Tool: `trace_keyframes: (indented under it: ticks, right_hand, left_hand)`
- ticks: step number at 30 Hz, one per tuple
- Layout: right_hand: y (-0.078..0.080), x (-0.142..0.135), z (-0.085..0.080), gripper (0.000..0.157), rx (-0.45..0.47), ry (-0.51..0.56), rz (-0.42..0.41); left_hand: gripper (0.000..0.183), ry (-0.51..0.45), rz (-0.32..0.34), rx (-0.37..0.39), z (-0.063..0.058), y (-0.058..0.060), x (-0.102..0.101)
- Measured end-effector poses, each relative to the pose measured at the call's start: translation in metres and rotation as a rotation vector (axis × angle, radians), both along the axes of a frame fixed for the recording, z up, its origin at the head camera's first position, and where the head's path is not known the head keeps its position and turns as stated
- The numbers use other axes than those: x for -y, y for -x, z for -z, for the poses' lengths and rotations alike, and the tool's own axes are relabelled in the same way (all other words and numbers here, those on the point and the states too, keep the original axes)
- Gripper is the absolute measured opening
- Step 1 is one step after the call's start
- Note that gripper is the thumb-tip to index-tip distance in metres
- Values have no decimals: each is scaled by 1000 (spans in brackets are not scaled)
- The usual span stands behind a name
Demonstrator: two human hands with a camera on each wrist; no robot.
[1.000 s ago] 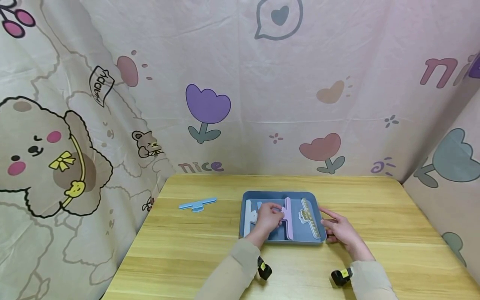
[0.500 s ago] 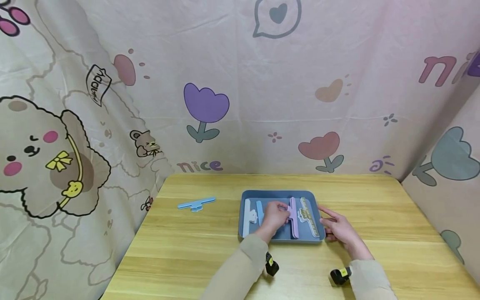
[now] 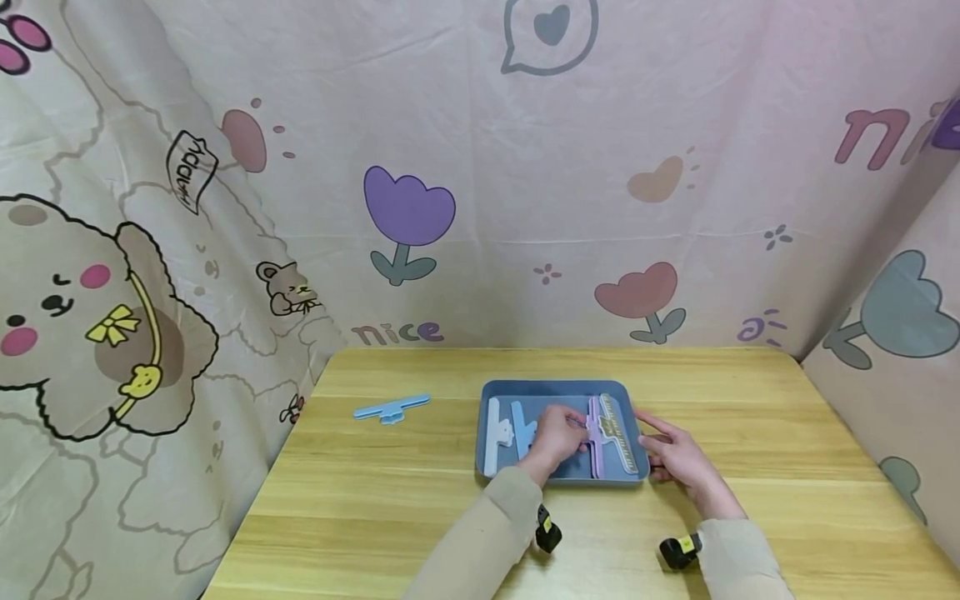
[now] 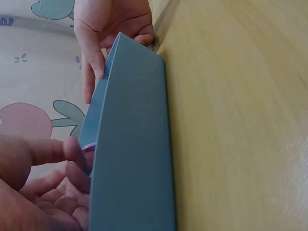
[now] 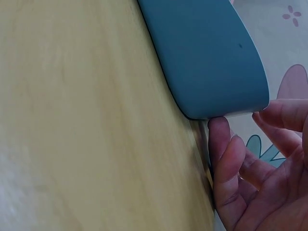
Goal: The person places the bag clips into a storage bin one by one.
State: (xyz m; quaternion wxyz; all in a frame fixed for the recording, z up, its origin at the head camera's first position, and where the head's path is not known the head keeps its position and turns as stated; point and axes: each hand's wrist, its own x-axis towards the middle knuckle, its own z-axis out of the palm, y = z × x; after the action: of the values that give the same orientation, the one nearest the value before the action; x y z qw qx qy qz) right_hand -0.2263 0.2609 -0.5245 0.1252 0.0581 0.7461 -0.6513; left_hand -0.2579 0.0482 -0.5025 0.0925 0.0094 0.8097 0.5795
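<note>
A blue-grey tray (image 3: 557, 481) holds several long sealing clips. My left hand (image 3: 557, 435) reaches in over its front edge, and its fingertips pinch the handle of a purple clip (image 3: 597, 458). That clip lies lengthwise, close beside a clear clip with gold markings (image 3: 624, 450). At the tray's left lie a white clip (image 3: 492, 442) and a blue clip (image 3: 519, 421), the latter partly hidden by my left hand. My right hand (image 3: 678, 457) touches the tray's right end with its fingertips; the right wrist view shows them against the outer wall (image 5: 216, 62).
A light blue clip (image 3: 392, 409) lies on the wooden table (image 3: 360, 500), left of the tray. A patterned cloth (image 3: 487, 167) hangs behind the table and along both sides.
My left hand has moved right inside the tray, bringing the purple clip next to the clear one. More of the blue clip shows now. The right hand stays at the tray's end.
</note>
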Motion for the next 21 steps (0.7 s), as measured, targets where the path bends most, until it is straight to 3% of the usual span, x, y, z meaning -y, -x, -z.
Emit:
trace_keyframes:
  ticks: [5, 9, 13, 21]
  right_hand:
    - [0, 0, -1, 57, -2, -16, 1]
    - [0, 0, -1, 57, 4, -30, 2]
    - [0, 0, 0, 57, 1, -36, 1]
    - [2, -1, 2, 57, -3, -46, 1]
  left_hand:
    - [18, 121, 98, 14, -6, -3, 4]
    - [21, 182, 140, 41, -9, -5, 7]
    - [31, 150, 141, 58, -12, -7, 12]
    - [33, 20, 163, 3, -22, -5, 35]
